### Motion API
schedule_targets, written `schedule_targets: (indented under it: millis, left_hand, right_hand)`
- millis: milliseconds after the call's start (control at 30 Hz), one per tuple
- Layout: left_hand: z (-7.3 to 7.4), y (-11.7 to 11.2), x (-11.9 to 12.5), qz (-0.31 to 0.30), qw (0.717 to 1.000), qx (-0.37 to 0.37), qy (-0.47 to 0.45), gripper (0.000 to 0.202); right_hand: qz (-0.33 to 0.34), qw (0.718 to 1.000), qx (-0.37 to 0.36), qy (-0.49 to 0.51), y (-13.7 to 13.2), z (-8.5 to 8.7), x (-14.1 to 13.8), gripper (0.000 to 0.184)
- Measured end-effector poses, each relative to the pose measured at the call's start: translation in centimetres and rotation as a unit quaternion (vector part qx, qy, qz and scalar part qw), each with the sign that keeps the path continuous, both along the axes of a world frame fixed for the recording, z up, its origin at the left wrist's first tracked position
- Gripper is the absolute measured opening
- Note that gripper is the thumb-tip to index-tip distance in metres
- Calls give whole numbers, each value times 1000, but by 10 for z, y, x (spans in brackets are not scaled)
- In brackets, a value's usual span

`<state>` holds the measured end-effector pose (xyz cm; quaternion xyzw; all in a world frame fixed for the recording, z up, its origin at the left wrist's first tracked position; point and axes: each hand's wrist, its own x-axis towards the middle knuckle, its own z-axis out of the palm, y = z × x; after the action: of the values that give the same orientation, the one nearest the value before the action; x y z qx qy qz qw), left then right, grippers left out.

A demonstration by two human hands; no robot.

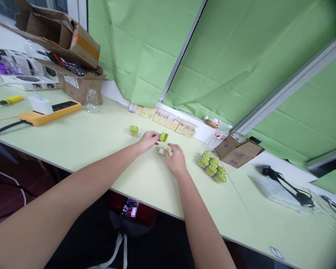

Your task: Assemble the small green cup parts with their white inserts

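Green plastic cap (163, 137) held tilted at left hand (149, 141) fingertips; small white piece (162, 151) cupped under right hand (176, 158); green-topped clear piece (133, 130) standing upright, apart, left of hands.

I'm in a plain indoor workroom, more a small packing or assembly room than a home or kitchen: a long pale-green workbench (81, 138) runs along the wall under green fabric blinds (134, 45), and on it sit an orange power strip (49, 113), a yellow-handled tool (11, 99), opened cardboard cartons (72, 84), a row of small kraft boxes (165, 120) and bagged green plastic parts (212, 167)
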<state>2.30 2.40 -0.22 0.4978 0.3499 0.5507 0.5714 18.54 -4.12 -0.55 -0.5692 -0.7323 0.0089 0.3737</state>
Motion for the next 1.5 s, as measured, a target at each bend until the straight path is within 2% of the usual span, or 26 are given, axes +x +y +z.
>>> schedule_targets:
  millis: [100,267,400,567,667,833,933,1100,1300,1500]
  left_hand:
    - [0,3,-2,27,1000,-13,4,19]
    - [-2,4,-2,41,999,-12,17,17]
    - [-3,5,-2,49,998,-13,21,15]
    - [-5,7,-2,51,998,-7,29,11]
    - [-6,6,-1,46,998,-3,41,11]
    - [-8,2,1,26,997,16,68,13]
    - [-9,0,1,18,997,24,74,15]
    - [-9,0,1,10,997,24,75,15]
    - [-8,0,1,10,997,25,76,15]
    - [-5,-2,0,9,996,31,82,11]
  right_hand:
    - [20,995,-38,-91,-2,-4,-2,27]
    - [34,997,-55,-51,-4,-6,-6,19]
    - [55,995,-82,-31,-5,-7,-9,22]
    - [31,998,-39,50,-3,-1,-10,40]
    - [7,993,-3,117,-3,4,-8,36]
    - [21,981,22,194,0,5,-7,37]
    - [34,965,-1,259,4,1,-6,38]
    - [71,921,-73,377,9,2,-4,44]
    - [94,888,-101,438,5,7,-6,51]
    - [117,854,-121,492,5,7,-4,46]
